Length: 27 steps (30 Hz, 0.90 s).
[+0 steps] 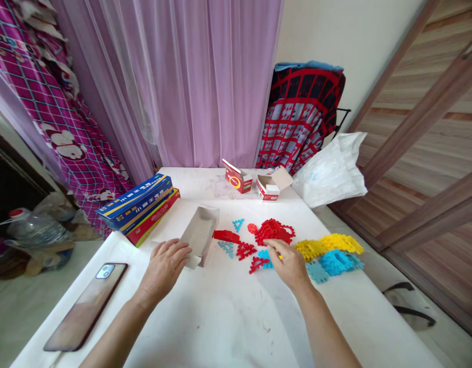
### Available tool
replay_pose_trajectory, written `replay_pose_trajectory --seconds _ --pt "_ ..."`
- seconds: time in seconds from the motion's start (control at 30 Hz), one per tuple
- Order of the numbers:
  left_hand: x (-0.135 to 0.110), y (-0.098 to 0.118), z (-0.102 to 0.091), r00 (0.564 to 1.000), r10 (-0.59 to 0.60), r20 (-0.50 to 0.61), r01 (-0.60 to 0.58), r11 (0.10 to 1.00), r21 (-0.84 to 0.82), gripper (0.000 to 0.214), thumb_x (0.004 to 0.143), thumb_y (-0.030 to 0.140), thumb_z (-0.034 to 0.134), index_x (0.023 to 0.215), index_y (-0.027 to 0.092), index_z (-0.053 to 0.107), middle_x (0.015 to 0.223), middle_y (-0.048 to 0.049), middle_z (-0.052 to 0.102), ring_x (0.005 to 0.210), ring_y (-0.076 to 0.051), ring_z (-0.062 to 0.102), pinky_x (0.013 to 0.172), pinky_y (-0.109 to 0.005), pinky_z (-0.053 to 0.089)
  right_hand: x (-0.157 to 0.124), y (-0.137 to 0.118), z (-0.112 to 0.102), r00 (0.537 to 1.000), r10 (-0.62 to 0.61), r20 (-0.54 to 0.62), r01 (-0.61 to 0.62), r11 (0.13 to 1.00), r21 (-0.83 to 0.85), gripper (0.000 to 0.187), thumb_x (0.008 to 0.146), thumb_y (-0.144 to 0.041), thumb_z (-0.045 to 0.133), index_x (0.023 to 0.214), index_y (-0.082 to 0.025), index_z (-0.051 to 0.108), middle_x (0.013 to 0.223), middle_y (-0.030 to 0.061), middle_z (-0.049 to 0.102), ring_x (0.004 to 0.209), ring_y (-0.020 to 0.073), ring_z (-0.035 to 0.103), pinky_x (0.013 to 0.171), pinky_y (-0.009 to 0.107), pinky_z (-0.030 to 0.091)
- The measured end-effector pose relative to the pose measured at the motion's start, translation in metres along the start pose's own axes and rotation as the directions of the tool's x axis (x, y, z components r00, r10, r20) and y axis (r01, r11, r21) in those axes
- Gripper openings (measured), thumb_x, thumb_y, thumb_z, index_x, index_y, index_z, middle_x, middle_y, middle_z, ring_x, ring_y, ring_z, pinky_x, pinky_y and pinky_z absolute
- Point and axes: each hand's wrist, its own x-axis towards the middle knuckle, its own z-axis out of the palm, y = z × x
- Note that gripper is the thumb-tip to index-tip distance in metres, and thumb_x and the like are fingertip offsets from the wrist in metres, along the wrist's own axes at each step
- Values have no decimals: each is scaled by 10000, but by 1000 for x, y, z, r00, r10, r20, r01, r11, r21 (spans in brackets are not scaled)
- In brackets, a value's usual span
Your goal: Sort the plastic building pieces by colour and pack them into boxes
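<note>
My left hand (pixel 169 263) lies with fingers stretched out at the near left edge of an open grey-white cardboard box (pixel 200 230), touching it. My right hand (pixel 288 261) is low over the loose plastic pieces, thumb and index finger drawn close together. A bit of yellow shows between them; whether it is held cannot be made out. Beside that hand lie a blue piece (pixel 265 258) and a red triangular piece (pixel 257 264). A heap of red interlocking pieces (pixel 273 231) sits just beyond it. To its right are yellow pieces (pixel 341 244) and blue pieces (pixel 337 262).
Blue and red boxes (pixel 139 204) are stacked at the left, and a phone (pixel 88 306) lies at the near left. Two small red-and-white boxes (pixel 238 178) stand at the back. A white plastic bag (pixel 331 171) is at the table's right edge.
</note>
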Motion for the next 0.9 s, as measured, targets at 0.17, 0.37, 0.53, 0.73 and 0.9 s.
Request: replay_pose_trajectory --seconds 0.17,0.37,0.53,0.73,0.9 --pt "2 -5 8 1000 -2 -1 2 1000 -25 274 948 301 412 972 281 684 1097 -34 723 1173 -260 564 995 -463 386 -5 20 -20 990 105 -92 -112 991 -75 258 893 -248 475 941 -210 726 900 66 761 811 197 720 721 304 585" --pt "-14 -20 12 988 150 -29 -150 989 9 229 937 309 432 967 303 660 1136 -8 715 1208 -263 550 1004 -458 372 -34 15 -14 984 166 -61 -171 982 -79 260 904 -229 465 924 -213 724 900 64 764 821 193 721 733 297 583" --pt "-22 -21 14 972 230 -40 -230 973 -4 201 919 288 454 979 311 645 1266 -22 648 1333 -267 442 1047 -470 353 -56 15 2 953 201 -226 -224 971 -80 263 909 -220 466 912 -204 729 839 70 762 752 185 719 703 279 582" --pt "-26 2 27 967 52 -251 -72 995 -74 170 895 229 474 950 250 633 1390 -119 518 1416 -338 325 1119 -603 225 -65 21 16 938 157 -308 -200 973 -112 247 913 -196 479 920 -187 725 820 62 756 729 169 710 696 260 573" --pt "-27 12 36 935 -10 -354 -41 990 -134 133 881 214 514 971 236 610 1386 -127 508 1408 -316 348 1147 -577 200 -64 24 21 957 89 -277 -132 981 -142 251 902 -158 477 943 -190 723 858 52 760 759 159 711 735 251 563"
